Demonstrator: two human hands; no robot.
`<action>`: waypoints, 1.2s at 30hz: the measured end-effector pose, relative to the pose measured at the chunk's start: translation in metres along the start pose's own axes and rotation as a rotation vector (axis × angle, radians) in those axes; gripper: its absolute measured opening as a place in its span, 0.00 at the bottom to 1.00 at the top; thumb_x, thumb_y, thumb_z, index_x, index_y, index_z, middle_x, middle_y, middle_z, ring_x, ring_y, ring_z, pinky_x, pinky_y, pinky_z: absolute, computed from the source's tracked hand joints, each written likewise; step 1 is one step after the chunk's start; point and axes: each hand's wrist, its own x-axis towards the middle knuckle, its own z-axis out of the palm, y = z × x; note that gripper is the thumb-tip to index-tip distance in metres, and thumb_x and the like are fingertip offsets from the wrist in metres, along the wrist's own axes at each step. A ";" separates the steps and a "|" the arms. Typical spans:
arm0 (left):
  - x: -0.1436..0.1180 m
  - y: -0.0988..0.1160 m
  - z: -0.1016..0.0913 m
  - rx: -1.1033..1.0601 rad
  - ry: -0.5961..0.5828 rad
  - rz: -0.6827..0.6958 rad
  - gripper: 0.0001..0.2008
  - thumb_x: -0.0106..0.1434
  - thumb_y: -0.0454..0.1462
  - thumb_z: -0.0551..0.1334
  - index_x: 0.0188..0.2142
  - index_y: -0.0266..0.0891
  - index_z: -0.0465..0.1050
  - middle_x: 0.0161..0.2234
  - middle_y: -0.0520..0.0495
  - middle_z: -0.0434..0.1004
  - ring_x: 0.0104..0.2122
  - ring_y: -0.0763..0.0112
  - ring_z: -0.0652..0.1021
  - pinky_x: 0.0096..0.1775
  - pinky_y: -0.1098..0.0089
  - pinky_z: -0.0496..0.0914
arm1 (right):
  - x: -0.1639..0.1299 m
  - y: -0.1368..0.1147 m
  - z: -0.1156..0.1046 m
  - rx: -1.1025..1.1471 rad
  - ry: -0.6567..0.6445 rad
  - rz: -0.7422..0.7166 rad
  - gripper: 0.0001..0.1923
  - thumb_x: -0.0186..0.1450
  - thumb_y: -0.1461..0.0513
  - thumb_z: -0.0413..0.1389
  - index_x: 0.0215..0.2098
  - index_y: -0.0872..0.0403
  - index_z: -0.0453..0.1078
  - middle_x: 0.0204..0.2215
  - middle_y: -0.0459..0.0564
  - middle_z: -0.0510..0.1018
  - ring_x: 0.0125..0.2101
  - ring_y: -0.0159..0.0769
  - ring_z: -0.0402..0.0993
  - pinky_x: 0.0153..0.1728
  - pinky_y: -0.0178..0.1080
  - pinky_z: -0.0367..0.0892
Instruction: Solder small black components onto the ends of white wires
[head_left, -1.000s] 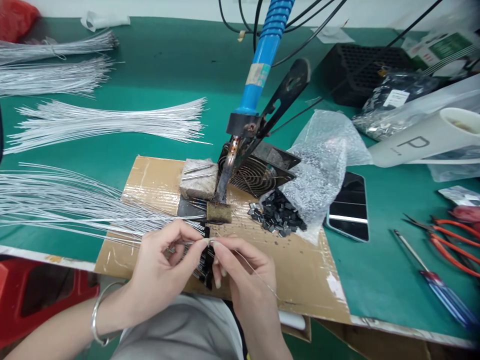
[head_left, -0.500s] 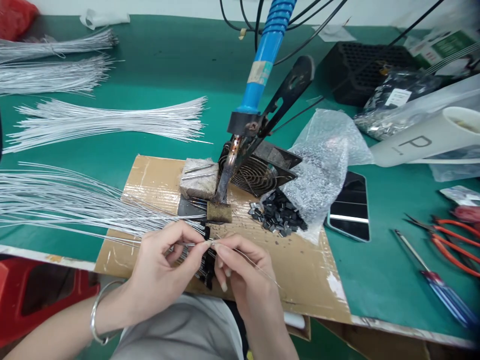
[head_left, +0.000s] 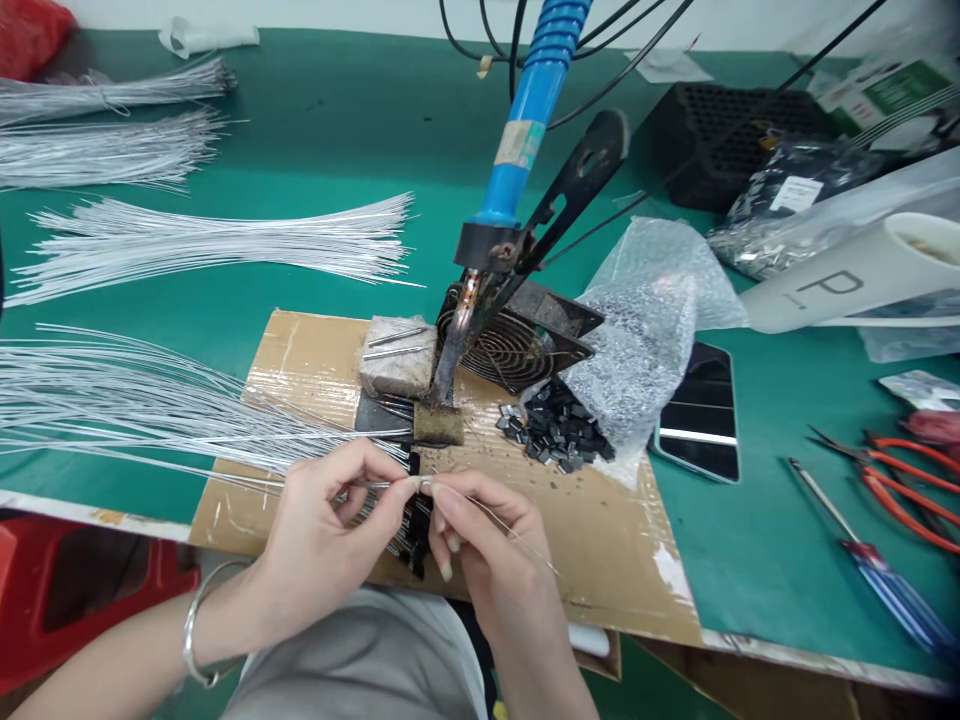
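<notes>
My left hand pinches a thin white wire that runs off to the left. My right hand meets it fingertip to fingertip and pinches a thin wire strand trailing to the right. Both hands hover over the front of a cardboard sheet. Under the fingers lies a dark bundle of small black parts. Just beyond stands a blue-handled soldering iron in a black stand, its tip down on a brown block.
Fans of white wires cover the green mat on the left. A pile of small black parts spills from a bubble bag. A phone, red-handled pliers and a screwdriver lie at the right.
Almost nothing has moved; my right hand's fingers have shifted slightly at the point where the two wires meet.
</notes>
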 end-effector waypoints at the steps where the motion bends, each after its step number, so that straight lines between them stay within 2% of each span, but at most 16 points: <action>1: 0.000 0.000 0.000 0.004 0.003 0.004 0.08 0.67 0.34 0.64 0.29 0.39 0.75 0.20 0.57 0.65 0.19 0.78 0.58 0.20 0.75 0.54 | 0.000 0.001 0.000 0.001 0.008 -0.005 0.10 0.57 0.54 0.74 0.29 0.51 0.86 0.17 0.43 0.72 0.16 0.24 0.63 0.15 0.27 0.61; 9: -0.003 -0.007 0.006 -0.002 0.039 -0.053 0.08 0.67 0.38 0.63 0.30 0.39 0.75 0.22 0.53 0.72 0.19 0.77 0.64 0.21 0.74 0.59 | -0.002 0.009 0.006 0.076 0.069 -0.034 0.11 0.56 0.54 0.75 0.29 0.52 0.86 0.17 0.43 0.71 0.15 0.22 0.63 0.14 0.24 0.60; 13: -0.002 -0.007 0.008 -0.041 0.036 -0.104 0.10 0.66 0.40 0.63 0.30 0.39 0.75 0.22 0.52 0.72 0.20 0.75 0.68 0.22 0.73 0.63 | -0.001 0.015 0.011 0.102 0.098 -0.050 0.11 0.55 0.53 0.75 0.28 0.52 0.86 0.17 0.43 0.73 0.14 0.22 0.64 0.14 0.23 0.61; 18: 0.000 -0.005 0.005 -0.078 0.024 -0.129 0.09 0.66 0.40 0.63 0.30 0.39 0.76 0.24 0.50 0.76 0.22 0.73 0.72 0.24 0.73 0.64 | -0.002 0.021 0.005 0.030 0.084 -0.097 0.12 0.61 0.50 0.71 0.33 0.49 0.87 0.22 0.46 0.79 0.15 0.23 0.66 0.14 0.26 0.63; 21: 0.002 -0.006 0.001 -0.049 0.040 -0.127 0.09 0.65 0.40 0.64 0.30 0.39 0.77 0.24 0.50 0.76 0.23 0.73 0.72 0.25 0.73 0.64 | -0.002 0.011 -0.016 -0.189 0.127 -0.238 0.15 0.67 0.47 0.65 0.38 0.47 0.87 0.30 0.51 0.84 0.21 0.30 0.74 0.19 0.33 0.71; 24: 0.004 -0.006 -0.003 -0.021 0.053 -0.143 0.07 0.64 0.40 0.65 0.33 0.39 0.79 0.26 0.48 0.79 0.23 0.73 0.73 0.24 0.73 0.64 | 0.001 -0.009 -0.052 -0.608 0.439 -0.509 0.09 0.65 0.54 0.69 0.40 0.47 0.86 0.34 0.50 0.85 0.25 0.32 0.76 0.26 0.36 0.74; 26: 0.006 -0.006 -0.004 -0.017 0.053 -0.154 0.07 0.64 0.40 0.66 0.35 0.40 0.80 0.27 0.48 0.80 0.24 0.72 0.74 0.24 0.73 0.64 | 0.007 -0.020 -0.077 -0.971 0.614 -0.713 0.08 0.64 0.56 0.69 0.38 0.51 0.86 0.31 0.50 0.84 0.26 0.35 0.76 0.30 0.39 0.74; 27: 0.007 -0.005 -0.005 -0.017 0.052 -0.155 0.07 0.63 0.40 0.66 0.35 0.40 0.81 0.27 0.47 0.80 0.24 0.72 0.74 0.24 0.73 0.64 | 0.010 -0.024 -0.088 -1.154 0.627 -0.768 0.08 0.65 0.57 0.67 0.37 0.52 0.85 0.29 0.49 0.83 0.26 0.35 0.74 0.32 0.40 0.73; 28: 0.007 -0.004 -0.006 -0.018 0.051 -0.154 0.07 0.63 0.40 0.65 0.34 0.40 0.81 0.27 0.47 0.80 0.24 0.72 0.74 0.24 0.73 0.65 | 0.013 -0.027 -0.097 -1.306 0.581 -0.810 0.08 0.66 0.57 0.66 0.37 0.53 0.85 0.27 0.48 0.81 0.26 0.35 0.74 0.32 0.40 0.72; 30: 0.008 -0.002 -0.006 -0.020 0.046 -0.153 0.07 0.63 0.39 0.65 0.33 0.40 0.80 0.28 0.47 0.81 0.25 0.71 0.75 0.25 0.73 0.66 | 0.018 -0.030 -0.108 -1.470 0.483 -0.878 0.08 0.69 0.59 0.64 0.38 0.55 0.83 0.26 0.47 0.80 0.25 0.34 0.72 0.31 0.39 0.70; 36: 0.008 0.000 -0.007 -0.014 0.057 -0.154 0.07 0.63 0.39 0.65 0.32 0.40 0.81 0.27 0.47 0.81 0.24 0.72 0.75 0.25 0.73 0.66 | 0.018 -0.032 -0.116 -1.548 0.358 -0.928 0.10 0.71 0.56 0.62 0.36 0.55 0.78 0.26 0.44 0.76 0.23 0.31 0.69 0.27 0.36 0.69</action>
